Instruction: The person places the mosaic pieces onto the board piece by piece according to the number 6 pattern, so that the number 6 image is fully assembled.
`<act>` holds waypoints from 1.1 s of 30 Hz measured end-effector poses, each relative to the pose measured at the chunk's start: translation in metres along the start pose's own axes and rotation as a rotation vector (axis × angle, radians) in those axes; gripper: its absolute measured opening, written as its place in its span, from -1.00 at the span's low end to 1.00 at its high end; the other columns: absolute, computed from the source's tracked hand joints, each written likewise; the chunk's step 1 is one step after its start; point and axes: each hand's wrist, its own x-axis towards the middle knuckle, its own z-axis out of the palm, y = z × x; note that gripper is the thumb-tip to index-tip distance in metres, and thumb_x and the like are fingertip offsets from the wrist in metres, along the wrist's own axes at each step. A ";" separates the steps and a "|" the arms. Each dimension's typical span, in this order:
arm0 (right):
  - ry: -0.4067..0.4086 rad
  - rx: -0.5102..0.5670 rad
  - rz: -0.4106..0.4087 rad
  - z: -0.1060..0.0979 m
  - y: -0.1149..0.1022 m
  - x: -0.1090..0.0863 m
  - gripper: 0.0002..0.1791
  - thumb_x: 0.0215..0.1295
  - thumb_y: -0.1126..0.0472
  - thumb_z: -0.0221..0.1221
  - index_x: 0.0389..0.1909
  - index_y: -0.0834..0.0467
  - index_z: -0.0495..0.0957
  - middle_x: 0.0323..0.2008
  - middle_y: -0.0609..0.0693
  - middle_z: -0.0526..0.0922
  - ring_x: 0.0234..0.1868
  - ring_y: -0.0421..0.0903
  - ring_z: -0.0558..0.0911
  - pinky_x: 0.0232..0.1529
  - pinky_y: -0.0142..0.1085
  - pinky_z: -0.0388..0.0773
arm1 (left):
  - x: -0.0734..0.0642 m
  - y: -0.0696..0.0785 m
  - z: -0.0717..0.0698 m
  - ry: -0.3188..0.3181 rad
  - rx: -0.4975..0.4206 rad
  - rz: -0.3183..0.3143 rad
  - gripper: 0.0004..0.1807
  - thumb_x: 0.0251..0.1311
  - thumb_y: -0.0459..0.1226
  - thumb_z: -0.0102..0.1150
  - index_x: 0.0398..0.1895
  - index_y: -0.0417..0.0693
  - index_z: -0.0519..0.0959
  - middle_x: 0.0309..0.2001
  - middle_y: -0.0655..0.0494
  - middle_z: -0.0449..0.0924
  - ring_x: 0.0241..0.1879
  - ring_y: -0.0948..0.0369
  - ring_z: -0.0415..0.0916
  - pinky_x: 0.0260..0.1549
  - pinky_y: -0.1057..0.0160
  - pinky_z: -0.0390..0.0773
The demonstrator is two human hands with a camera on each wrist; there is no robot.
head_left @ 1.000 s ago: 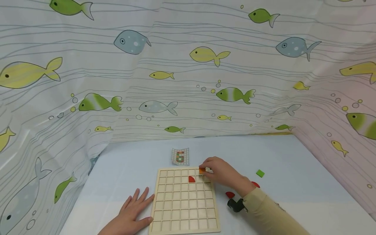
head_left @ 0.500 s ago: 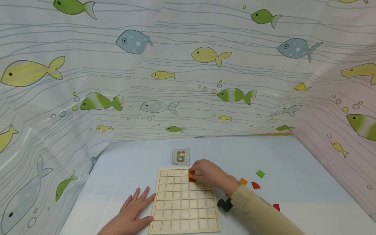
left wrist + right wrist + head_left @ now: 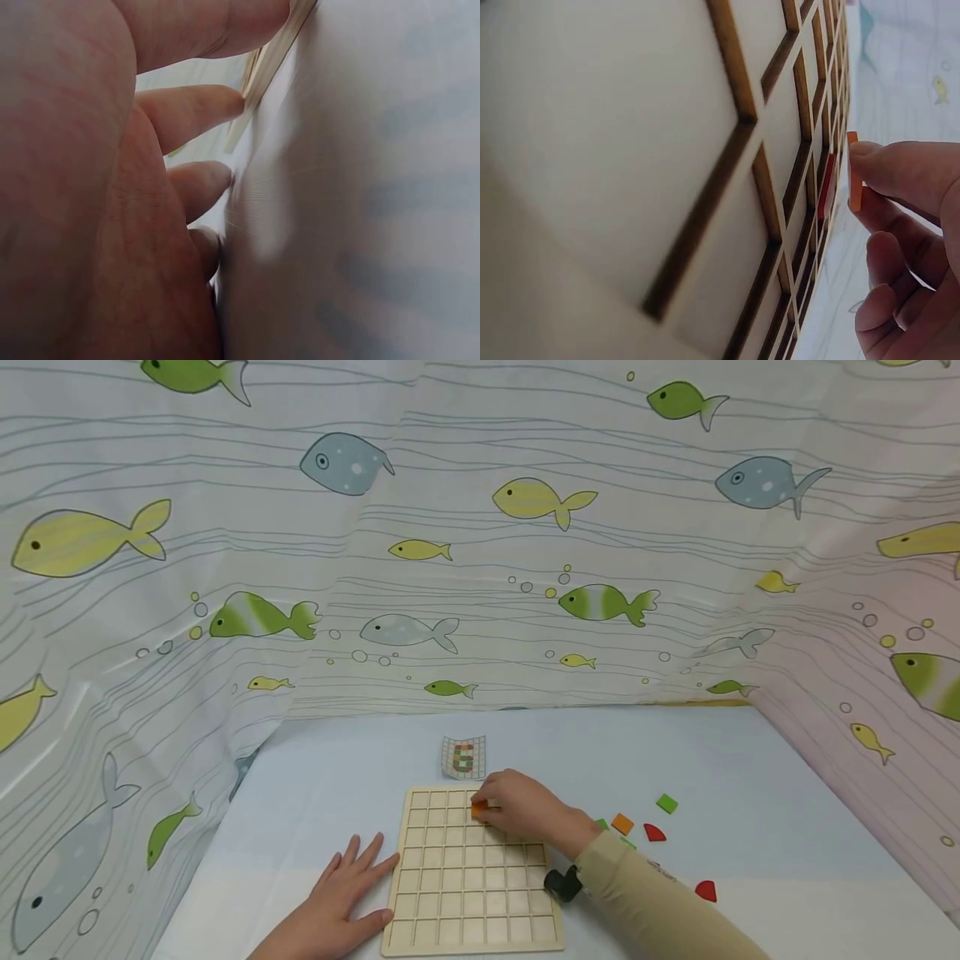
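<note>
A pale wooden grid board point(image 3: 465, 881) lies flat on the table. My right hand point(image 3: 525, 806) is over its far edge and pinches an orange square tile point(image 3: 478, 811) between thumb and finger. In the right wrist view the orange tile stands on edge, just apart from the grid, while a red tile point(image 3: 827, 186) sits in one of the compartments. The head view has that red tile hidden behind the right hand. Fingers spread, my left hand point(image 3: 333, 902) rests on the table, its thumb and index fingertips at the board's left edge.
Behind the board lies a small printed grid card point(image 3: 463, 758) with a coloured pattern. Loose tiles lie to the right: green point(image 3: 667, 803), orange point(image 3: 622, 824), red quarter circles point(image 3: 706, 891). A black wrist camera point(image 3: 562, 885) hangs under the right sleeve. Fish-printed cloth surrounds the table.
My right hand has moved left along the board's far side with the orange tile, past the red one. Loose tiles formerly behind the arm now show. The left hand stays in place.
</note>
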 end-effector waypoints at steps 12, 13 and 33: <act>-0.017 -0.040 -0.068 0.007 0.001 0.005 -0.81 0.30 0.16 0.33 -0.09 0.03 0.75 -0.19 -0.23 0.68 -0.13 -0.30 0.58 -0.02 -0.43 0.50 | -0.002 -0.005 0.003 0.067 0.016 0.148 -0.35 0.33 -0.01 0.19 0.38 -0.16 0.41 0.45 -0.26 0.17 0.44 -0.32 -0.16 0.24 0.64 -0.50; -0.015 -0.042 -0.074 0.008 0.001 0.005 -0.81 0.30 0.16 0.33 -0.09 0.03 0.75 -0.19 -0.22 0.68 -0.13 -0.29 0.58 -0.02 -0.43 0.50 | -0.002 -0.005 0.003 0.060 0.009 0.139 -0.34 0.32 0.00 0.19 0.38 -0.16 0.41 0.45 -0.26 0.17 0.40 -0.42 -0.12 0.24 0.64 -0.50; -0.067 -0.011 -0.025 -0.004 -0.004 -0.002 -0.74 0.31 0.12 0.31 0.01 0.01 0.72 -0.12 -0.23 0.64 -0.17 -0.32 0.56 -0.12 -0.45 0.51 | 0.001 -0.006 0.003 0.014 -0.014 0.085 -0.31 0.31 0.01 0.19 0.38 -0.22 0.39 0.46 -0.28 0.13 0.43 -0.39 -0.17 0.17 0.68 -0.54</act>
